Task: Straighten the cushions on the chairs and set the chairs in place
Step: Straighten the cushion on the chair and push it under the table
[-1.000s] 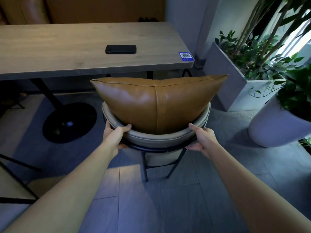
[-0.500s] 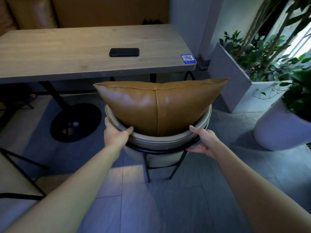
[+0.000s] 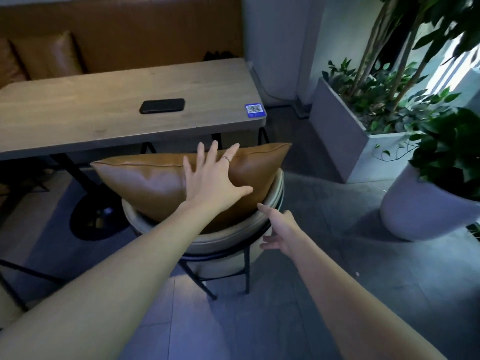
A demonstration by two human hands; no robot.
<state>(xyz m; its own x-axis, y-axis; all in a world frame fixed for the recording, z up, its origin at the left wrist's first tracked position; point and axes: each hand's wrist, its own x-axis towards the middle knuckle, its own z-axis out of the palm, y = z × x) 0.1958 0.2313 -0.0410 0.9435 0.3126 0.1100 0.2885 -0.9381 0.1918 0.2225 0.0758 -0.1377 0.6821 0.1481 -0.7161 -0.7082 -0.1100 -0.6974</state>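
Observation:
A tan leather cushion point(image 3: 145, 185) stands upright inside the curved beige backrest of a chair point(image 3: 223, 240) with thin black legs, tucked against the wooden table point(image 3: 85, 118). My left hand point(image 3: 211, 178) lies flat on the back of the cushion, fingers spread, a ring on one finger. Beside the right end of the backrest, my right hand point(image 3: 281, 228) hovers with its fingers apart and holds nothing. The chair's seat is hidden behind the backrest.
A black phone point(image 3: 162, 105) and a blue QR sticker point(image 3: 254, 110) lie on the table. A brown bench with a cushion point(image 3: 49, 55) runs behind it. A rectangular planter point(image 3: 342, 136) and a round white pot point(image 3: 420, 206) stand to the right. Another chair's black frame point(image 3: 15, 271) is at the left.
Both hands have let go of the chair's backrest. My left hand has risen onto the back of the cushion. My right hand has come off to the side. The view has tilted upward.

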